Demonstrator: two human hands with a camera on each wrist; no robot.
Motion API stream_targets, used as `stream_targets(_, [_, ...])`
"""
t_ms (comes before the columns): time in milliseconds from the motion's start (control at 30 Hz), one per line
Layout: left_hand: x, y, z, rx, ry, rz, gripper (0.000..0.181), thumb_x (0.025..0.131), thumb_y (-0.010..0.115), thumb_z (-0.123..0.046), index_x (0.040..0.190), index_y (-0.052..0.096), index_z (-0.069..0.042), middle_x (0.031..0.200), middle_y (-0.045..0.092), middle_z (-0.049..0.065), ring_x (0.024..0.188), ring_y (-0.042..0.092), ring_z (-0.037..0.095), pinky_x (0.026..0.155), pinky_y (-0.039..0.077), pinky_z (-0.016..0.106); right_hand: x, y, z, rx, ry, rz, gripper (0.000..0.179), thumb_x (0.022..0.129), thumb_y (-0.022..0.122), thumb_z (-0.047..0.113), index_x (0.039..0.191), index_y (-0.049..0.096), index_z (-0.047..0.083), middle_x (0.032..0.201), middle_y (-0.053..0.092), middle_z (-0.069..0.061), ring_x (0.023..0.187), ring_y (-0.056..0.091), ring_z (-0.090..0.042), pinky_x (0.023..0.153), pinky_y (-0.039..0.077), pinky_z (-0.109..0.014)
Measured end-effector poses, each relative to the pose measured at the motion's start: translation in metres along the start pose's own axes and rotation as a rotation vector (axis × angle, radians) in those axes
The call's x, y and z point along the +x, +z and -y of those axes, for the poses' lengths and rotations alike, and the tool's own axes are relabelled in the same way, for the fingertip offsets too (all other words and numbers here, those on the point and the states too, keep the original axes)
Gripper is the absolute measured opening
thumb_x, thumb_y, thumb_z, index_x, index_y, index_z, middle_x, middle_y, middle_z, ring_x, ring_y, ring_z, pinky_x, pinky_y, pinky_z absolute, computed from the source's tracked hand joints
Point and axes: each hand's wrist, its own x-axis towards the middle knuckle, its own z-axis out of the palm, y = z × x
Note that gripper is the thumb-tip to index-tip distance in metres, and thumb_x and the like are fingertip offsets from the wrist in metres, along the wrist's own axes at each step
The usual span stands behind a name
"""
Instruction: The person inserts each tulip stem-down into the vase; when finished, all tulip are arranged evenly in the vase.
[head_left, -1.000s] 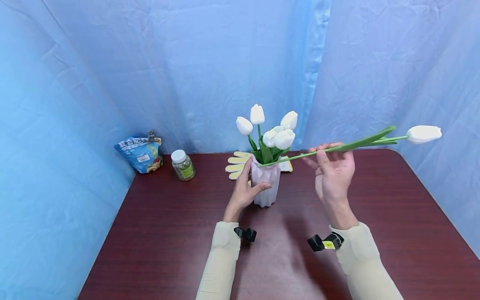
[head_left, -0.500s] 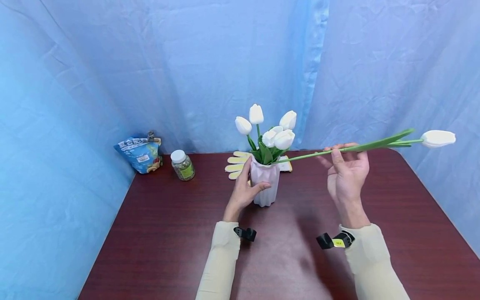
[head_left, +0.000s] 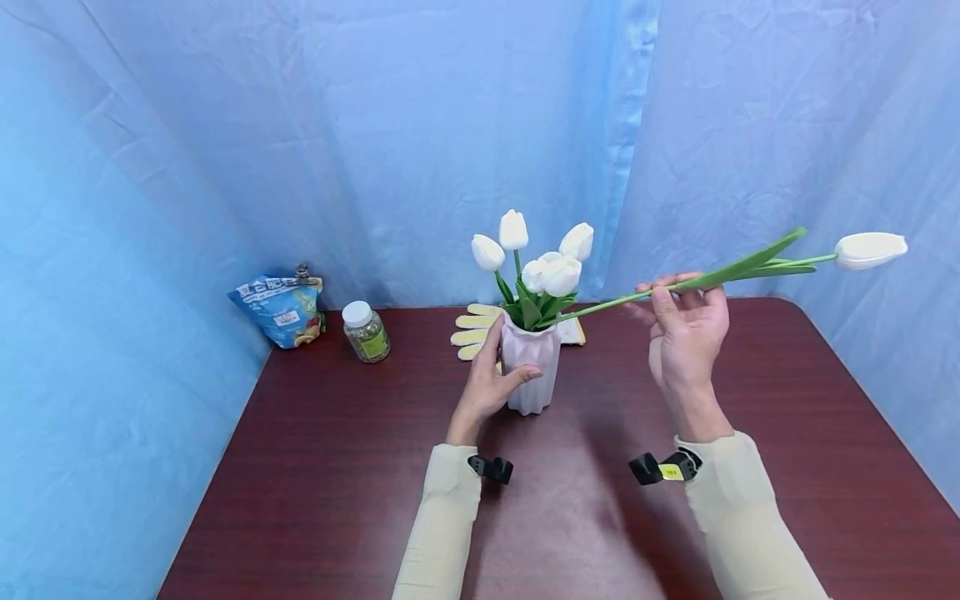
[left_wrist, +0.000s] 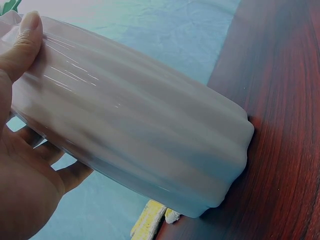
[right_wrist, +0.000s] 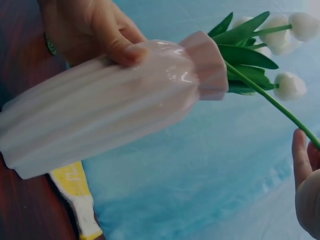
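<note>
A pale pink fluted vase [head_left: 534, 367] stands upright on the table with several white tulips [head_left: 577, 242] in it. My left hand [head_left: 491, 383] grips the vase from its left side, the thumb across the front; in the left wrist view the thumb [left_wrist: 30, 42] lies near the rim. To the right, my right hand [head_left: 688, 337] pinches the green stem of a single white tulip [head_left: 870, 251] between thumb and fingers. That flower slants, its head out to the right and its stem end at the vase mouth. In the right wrist view the stem [right_wrist: 272, 101] reaches the rim.
Behind the vase lies a yellow-and-white work glove [head_left: 472, 332]. Farther left are a white-capped jar [head_left: 367, 332] and a blue bag [head_left: 281, 310] with a clip on top. Blue curtains [head_left: 420, 150] hang behind the dark red table [head_left: 337, 483].
My right hand first moved right with the tulip, then slightly back left as the flower head rose and the stem steepened toward the vase mouth. The left hand and vase stay put.
</note>
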Motion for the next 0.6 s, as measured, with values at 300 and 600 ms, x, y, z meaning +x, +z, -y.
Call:
stream_targets(300, [0.000,0.000,-0.001,-0.005,-0.006,-0.014,0.123,0.069,0.070,-0.079,0.162,0.017,-0.017,0.163,0.034,0.013,0.144,0.043,0.033,0.113,0.040,0.055,0.014,0.005,0.004,-0.104,0.079,0.010,0.019,0.092,0.057,-0.016,0.100,0.054,0.000,0.085,0.063,-0.012,0.074,0.071,-0.023,0.060,0.061,-0.033])
stream_targets(600, [0.000,0.000,-0.001,-0.005,0.008,0.003,0.115,0.074,0.073,-0.071,0.162,0.018,-0.021,0.163,0.034,0.009,0.146,0.041,0.030,0.114,0.039,0.055,0.015,0.014,-0.008,-0.260,0.124,0.039,0.020,0.093,0.060,-0.012,0.102,0.054,0.005,0.087,0.062,-0.008,0.076,0.071,-0.019,0.063,0.062,-0.030])
